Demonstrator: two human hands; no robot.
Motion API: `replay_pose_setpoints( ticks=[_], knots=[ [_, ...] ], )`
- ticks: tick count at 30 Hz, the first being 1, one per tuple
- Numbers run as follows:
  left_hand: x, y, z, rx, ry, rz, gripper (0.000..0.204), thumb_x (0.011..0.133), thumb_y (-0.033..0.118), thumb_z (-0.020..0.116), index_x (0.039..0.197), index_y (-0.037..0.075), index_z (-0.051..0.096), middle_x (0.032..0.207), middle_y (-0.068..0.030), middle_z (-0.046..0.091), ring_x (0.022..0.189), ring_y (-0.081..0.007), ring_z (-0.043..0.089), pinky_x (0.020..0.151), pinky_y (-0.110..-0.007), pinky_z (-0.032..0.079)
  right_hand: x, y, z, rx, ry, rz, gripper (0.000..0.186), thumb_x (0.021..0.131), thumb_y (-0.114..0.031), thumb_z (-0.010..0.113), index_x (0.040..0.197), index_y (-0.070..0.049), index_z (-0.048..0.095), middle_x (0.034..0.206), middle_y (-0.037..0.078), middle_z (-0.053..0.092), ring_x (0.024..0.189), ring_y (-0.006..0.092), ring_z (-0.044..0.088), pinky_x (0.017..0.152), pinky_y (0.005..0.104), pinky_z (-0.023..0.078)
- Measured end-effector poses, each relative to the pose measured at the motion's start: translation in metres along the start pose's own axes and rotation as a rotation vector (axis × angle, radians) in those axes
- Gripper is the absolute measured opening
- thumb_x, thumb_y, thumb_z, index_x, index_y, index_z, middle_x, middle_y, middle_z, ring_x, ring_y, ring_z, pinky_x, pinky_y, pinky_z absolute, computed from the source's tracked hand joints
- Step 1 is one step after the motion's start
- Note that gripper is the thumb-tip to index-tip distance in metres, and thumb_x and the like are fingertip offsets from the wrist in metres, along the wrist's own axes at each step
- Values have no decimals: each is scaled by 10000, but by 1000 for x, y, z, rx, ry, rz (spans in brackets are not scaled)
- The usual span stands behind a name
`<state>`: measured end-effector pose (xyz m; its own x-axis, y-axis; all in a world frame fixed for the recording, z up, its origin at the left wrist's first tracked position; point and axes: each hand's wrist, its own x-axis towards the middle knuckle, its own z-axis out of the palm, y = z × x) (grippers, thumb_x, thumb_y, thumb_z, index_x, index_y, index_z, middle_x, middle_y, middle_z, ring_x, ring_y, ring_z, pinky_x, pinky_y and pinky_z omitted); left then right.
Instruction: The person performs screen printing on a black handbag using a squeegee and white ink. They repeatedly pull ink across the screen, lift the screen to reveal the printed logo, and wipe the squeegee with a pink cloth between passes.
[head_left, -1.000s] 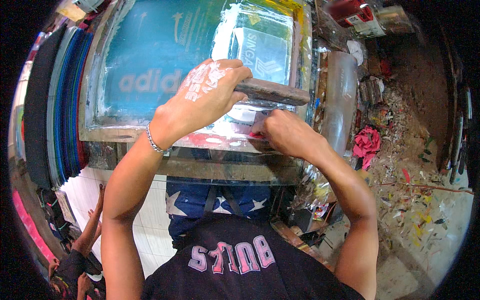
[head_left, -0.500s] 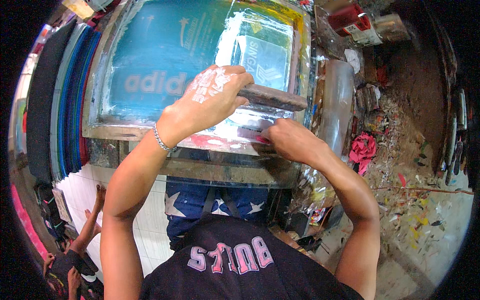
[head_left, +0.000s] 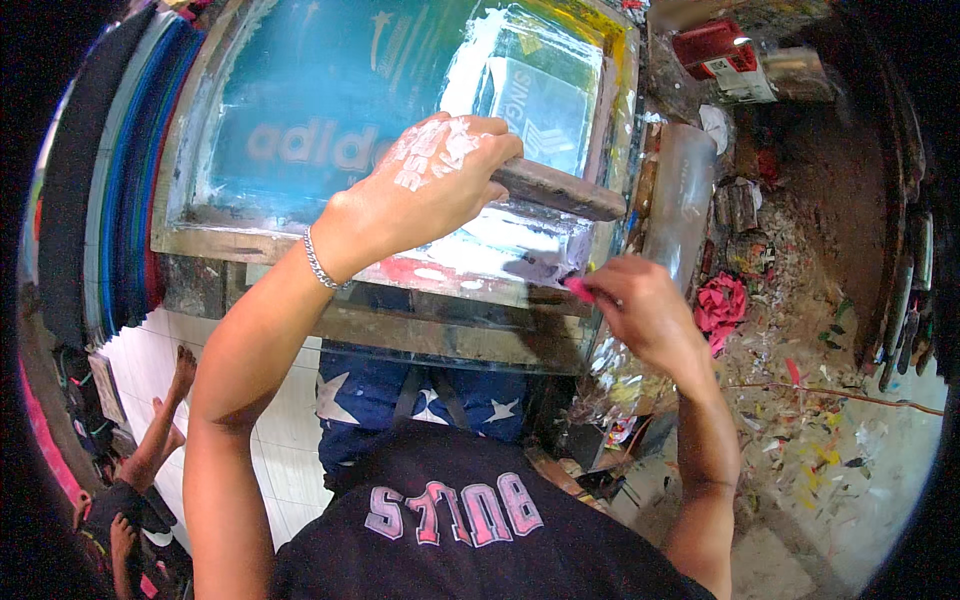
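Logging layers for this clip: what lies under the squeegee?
Under the squeegee, gripped by the left hand, lies the screen, smeared with white ink. The blade edge and whatever is beneath the screen are covered.

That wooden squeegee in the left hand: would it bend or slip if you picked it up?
The squeegee looks like a thick wooden bar, so probably stiff. White ink smears the left hand and the screen frame, so its grip may be slippery. Being straight-sided, it likely wouldn't roll.

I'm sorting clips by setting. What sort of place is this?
Likely a screen-printing workshop: the left hand holds a squeegee on a teal mesh screen, the right hand pinches something pink at the frame, and paint scraps litter the floor.
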<state>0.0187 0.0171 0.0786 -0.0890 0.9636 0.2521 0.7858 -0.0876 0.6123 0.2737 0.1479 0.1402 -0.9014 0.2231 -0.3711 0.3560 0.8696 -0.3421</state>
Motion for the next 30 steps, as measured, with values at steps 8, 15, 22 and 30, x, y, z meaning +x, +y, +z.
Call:
replay_pose_setpoints(
  ticks=[8,15,22,30],
  knots=[
    [0,0,-1,0,23,3,293,824,149,733,1057,-1,640,979,-172,653,987,-407,626,870,-478,499,23,1,5,146,144,-102,201,823,-32,688,1018,-4,729,841,178,666,776,374,670,688,458,521],
    [-1,1,-2,17,16,39,319,829,135,729,1094,-15,631,1020,-199,654,972,-421,634,874,-487,502,38,-2,29,-287,-222,-115,144,852,-76,600,805,-9,719,799,210,687,758,383,706,675,467,589],
    [0,0,-1,6,9,19,317,833,127,726,1096,-20,629,1032,-199,656,995,-418,634,890,-484,504,15,7,26,-278,-178,-85,99,818,-73,604,785,-7,670,909,202,640,890,397,644,772,491,550],
    [-2,-1,1,8,37,12,270,827,141,730,1050,17,643,1004,-161,647,989,-396,625,883,-478,503,24,13,-15,16,-156,-17,144,845,-114,683,956,-44,743,902,217,675,873,408,664,804,501,544]
  ],
)
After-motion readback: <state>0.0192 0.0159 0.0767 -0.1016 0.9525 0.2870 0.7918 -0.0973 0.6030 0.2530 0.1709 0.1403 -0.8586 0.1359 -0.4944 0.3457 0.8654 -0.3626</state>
